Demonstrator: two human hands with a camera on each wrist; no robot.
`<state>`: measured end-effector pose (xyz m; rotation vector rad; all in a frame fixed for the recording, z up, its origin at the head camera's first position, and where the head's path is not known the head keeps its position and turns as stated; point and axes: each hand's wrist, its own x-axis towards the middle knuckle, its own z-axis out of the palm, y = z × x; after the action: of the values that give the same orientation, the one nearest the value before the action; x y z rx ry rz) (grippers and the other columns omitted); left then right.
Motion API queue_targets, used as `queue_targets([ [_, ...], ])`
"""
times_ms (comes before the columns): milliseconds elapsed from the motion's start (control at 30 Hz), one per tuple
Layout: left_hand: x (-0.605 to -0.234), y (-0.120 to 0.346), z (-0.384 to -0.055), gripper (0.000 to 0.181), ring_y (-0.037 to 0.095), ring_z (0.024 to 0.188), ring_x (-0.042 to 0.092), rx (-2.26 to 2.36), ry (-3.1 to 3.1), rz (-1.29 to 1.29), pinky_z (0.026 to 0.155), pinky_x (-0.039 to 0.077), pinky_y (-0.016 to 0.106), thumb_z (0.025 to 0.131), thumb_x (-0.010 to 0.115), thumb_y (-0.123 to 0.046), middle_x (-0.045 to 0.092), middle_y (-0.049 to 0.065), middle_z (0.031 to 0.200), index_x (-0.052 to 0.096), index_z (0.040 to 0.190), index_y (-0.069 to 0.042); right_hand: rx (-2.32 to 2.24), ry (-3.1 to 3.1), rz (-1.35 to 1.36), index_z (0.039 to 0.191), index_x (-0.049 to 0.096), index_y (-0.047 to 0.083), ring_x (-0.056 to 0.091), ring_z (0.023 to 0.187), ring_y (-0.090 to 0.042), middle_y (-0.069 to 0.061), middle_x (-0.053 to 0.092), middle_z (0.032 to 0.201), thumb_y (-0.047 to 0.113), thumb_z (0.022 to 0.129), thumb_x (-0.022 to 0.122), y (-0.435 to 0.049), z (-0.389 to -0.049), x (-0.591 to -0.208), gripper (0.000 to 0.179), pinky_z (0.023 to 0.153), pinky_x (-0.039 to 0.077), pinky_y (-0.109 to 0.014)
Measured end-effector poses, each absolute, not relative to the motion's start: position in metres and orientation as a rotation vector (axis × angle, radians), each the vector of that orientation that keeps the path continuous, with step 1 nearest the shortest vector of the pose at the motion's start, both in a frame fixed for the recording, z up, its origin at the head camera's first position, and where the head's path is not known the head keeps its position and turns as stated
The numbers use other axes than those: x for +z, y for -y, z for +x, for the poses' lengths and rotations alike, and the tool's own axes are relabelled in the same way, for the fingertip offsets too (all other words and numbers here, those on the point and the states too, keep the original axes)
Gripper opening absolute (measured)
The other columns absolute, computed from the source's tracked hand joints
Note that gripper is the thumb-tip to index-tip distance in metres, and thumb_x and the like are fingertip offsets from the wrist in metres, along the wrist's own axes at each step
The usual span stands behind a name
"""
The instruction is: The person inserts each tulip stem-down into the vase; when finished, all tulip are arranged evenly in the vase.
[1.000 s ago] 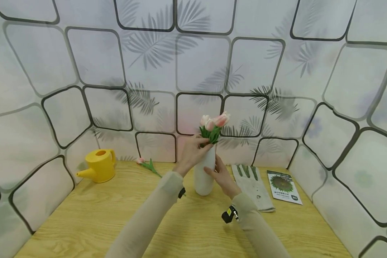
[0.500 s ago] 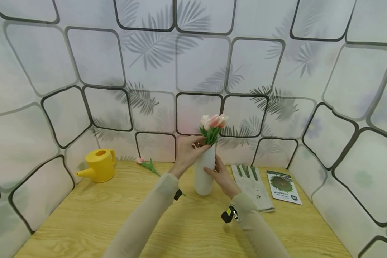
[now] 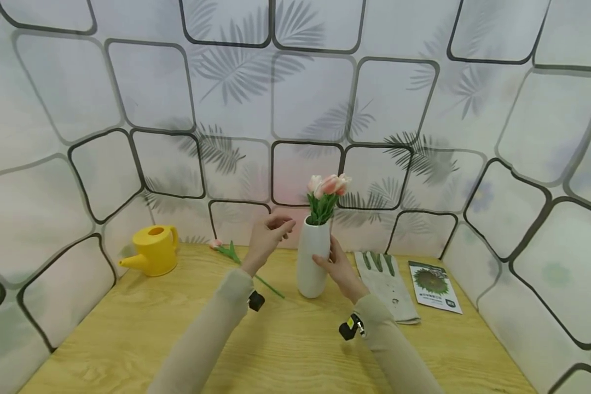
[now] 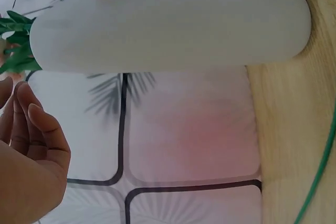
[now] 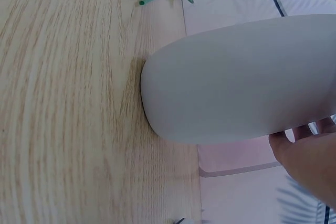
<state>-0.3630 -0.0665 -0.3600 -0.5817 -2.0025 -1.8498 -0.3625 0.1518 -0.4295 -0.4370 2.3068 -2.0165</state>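
Observation:
A white vase stands upright on the table, with several pale pink tulips in its mouth. My right hand holds the vase from its right side, thumb across the front and fingers behind. To the left of the rim, my left hand hovers apart from the vase with loosely bent fingers and nothing between them. In the left wrist view, that hand is beside the green leaves. Another tulip lies on the table beyond my left forearm, which hides part of its stem.
A yellow watering can stands at the back left of the wooden table. Right of the vase lie a pair of light gardening gloves and a seed packet. Patterned fabric walls enclose the back and sides.
My left hand has let go of the tulips and moved left, away from the vase. The flowers have shifted slightly and sit a little lower. My right hand keeps its hold.

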Motion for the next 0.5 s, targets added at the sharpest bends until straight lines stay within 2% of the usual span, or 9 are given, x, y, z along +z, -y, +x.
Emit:
queue_targets([
  [133, -0.374, 0.083, -0.365, 0.026, 0.012, 0.064, 0.061, -1.983, 1.998, -0.507, 0.056, 0.051, 0.02, 0.092, 0.071, -0.021, 0.068, -0.004, 0.076, 0.071, 0.106, 0.002, -2.003, -2.306, -0.42, 0.158, 0.005, 0.03, 0.016, 0.151, -0.034, -0.006, 0.012, 0.165, 0.038, 0.094, 0.067, -0.151, -0.363, -0.429, 0.09, 0.119, 0.023, -0.061],
  [333, -0.394, 0.11, -0.367, 0.036, 0.014, 0.068, 0.064, -2.026, 2.065, -0.472, 0.061, 0.054, 0.022, 0.093, 0.07, -0.022, 0.072, 0.008, 0.086, 0.067, 0.112, 0.008, -1.99, -2.276, -0.426, 0.159, 0.0, 0.026, 0.012, 0.151, -0.034, -0.008, 0.007, 0.166, 0.031, 0.097, 0.064, -0.151, -0.361, -0.423, 0.089, 0.12, 0.019, -0.06],
  [500, -0.41, 0.13, -0.367, 0.038, 0.011, 0.072, 0.064, -2.034, 2.146, -0.456, 0.065, 0.056, 0.025, 0.093, 0.069, -0.024, 0.072, 0.005, 0.091, 0.066, 0.115, 0.007, -1.964, -2.268, -0.429, 0.159, -0.003, 0.02, 0.009, 0.151, -0.037, -0.011, 0.004, 0.166, 0.025, 0.098, 0.062, -0.149, -0.351, -0.41, 0.089, 0.12, 0.018, -0.061],
])
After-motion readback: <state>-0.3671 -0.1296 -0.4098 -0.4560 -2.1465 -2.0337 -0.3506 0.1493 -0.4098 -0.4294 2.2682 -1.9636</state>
